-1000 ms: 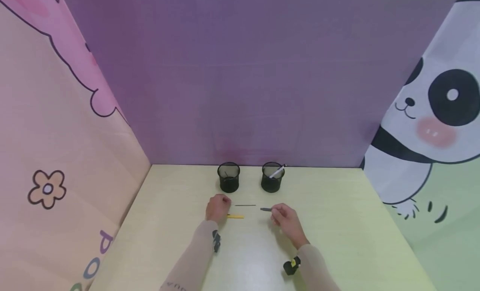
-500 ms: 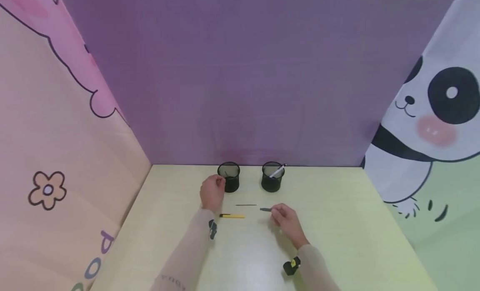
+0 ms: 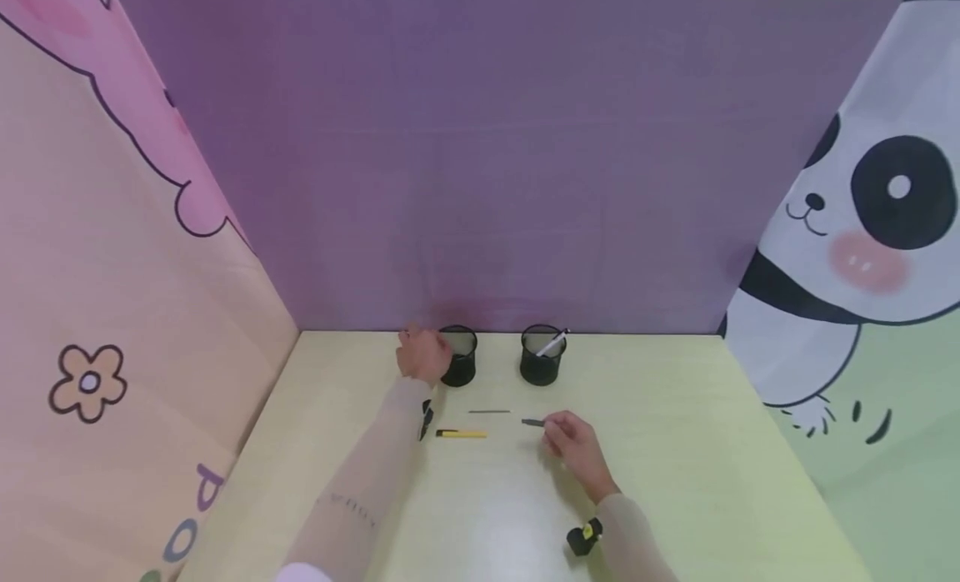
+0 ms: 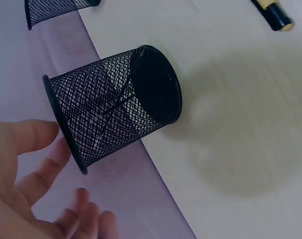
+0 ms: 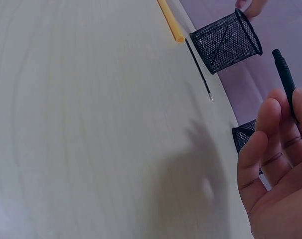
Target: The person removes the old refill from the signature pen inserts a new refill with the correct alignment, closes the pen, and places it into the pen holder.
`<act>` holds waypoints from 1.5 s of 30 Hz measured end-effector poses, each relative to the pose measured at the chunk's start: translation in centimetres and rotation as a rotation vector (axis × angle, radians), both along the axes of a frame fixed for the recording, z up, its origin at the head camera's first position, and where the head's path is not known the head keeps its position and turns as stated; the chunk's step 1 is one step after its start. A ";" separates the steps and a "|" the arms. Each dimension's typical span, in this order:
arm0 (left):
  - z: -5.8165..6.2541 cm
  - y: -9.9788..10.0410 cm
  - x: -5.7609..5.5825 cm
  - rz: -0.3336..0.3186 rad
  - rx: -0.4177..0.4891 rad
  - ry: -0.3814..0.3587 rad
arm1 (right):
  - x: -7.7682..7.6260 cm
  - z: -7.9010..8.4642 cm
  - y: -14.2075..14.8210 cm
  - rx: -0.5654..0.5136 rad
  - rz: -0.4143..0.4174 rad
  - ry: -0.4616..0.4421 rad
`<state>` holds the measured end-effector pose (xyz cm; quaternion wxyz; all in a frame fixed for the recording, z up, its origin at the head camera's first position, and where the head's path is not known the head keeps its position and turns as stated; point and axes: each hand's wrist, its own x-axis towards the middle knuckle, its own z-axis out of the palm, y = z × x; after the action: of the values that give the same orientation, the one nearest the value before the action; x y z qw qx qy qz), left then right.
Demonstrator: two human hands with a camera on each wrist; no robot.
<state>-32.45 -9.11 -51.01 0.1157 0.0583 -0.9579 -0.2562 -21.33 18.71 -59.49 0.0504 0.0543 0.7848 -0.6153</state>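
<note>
My left hand [image 3: 423,355] is at the left black mesh pen cup [image 3: 458,367], thumb and index finger right at its rim. The other fingers [image 4: 86,214] are loosely bent beside it. Thin dark strips show through the cup's mesh. Between thumb and fingers my right hand [image 3: 581,449] pinches a short black pen part [image 5: 284,74] with a ribbed end, held above the table. In front of the cups lie a thin dark pen refill [image 3: 489,412] with a metal tip and a yellow pen barrel [image 3: 463,434] with a black end.
A second black mesh pen cup [image 3: 540,369] stands to the right, a white pen [image 3: 552,342] leaning in it. Behind the pale wooden table [image 3: 675,449] hangs a purple backdrop [image 3: 510,190]; printed cloths border both sides.
My left hand has moved away from beside the yellow barrel, up and slightly left to the left cup's rim, uncovering the barrel's black end. My right hand has stayed in place, holding the pen part.
</note>
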 end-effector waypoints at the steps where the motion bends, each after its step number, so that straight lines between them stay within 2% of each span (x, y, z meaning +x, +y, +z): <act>1: 0.0 0.0 -0.2 0.002 -0.014 -0.031 | 0.0 0.0 0.0 0.000 -0.002 -0.002; 8: -0.2 0.2 -2.1 0.024 -0.017 -0.282 | 0.1 -0.4 -0.2 0.002 -0.014 0.005; 13: -0.2 0.1 -3.2 0.004 -0.050 -0.437 | 0.1 -0.5 -0.3 0.007 -0.014 0.002; 19: 0.9 -0.1 -3.3 -0.045 -0.105 -0.559 | 0.3 -0.6 -0.3 0.012 -0.020 -0.003; 24: 1.5 -0.1 -2.9 -0.072 -0.119 -0.609 | 0.6 -0.6 -0.2 0.026 -0.027 -0.011; 28: 1.5 -0.2 -2.7 -0.094 -0.124 -0.605 | 0.6 -0.7 -0.1 0.031 -0.028 -0.019; 33: 1.4 0.1 -2.8 -0.068 -0.112 -0.555 | 0.6 -1.0 0.2 0.031 -0.024 -0.006; 38: 1.5 0.4 -3.1 -0.038 -0.124 -0.448 | 0.8 -1.0 0.3 0.041 -0.024 -0.008; 45: 1.3 -0.5 -3.5 -0.051 -0.161 -0.301 | 0.8 -1.1 0.4 0.037 -0.028 -0.012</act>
<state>-35.98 -9.58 -49.75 -0.0313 0.0619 -0.9830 -0.1699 -20.50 19.08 -60.55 0.0454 0.0696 0.7948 -0.6012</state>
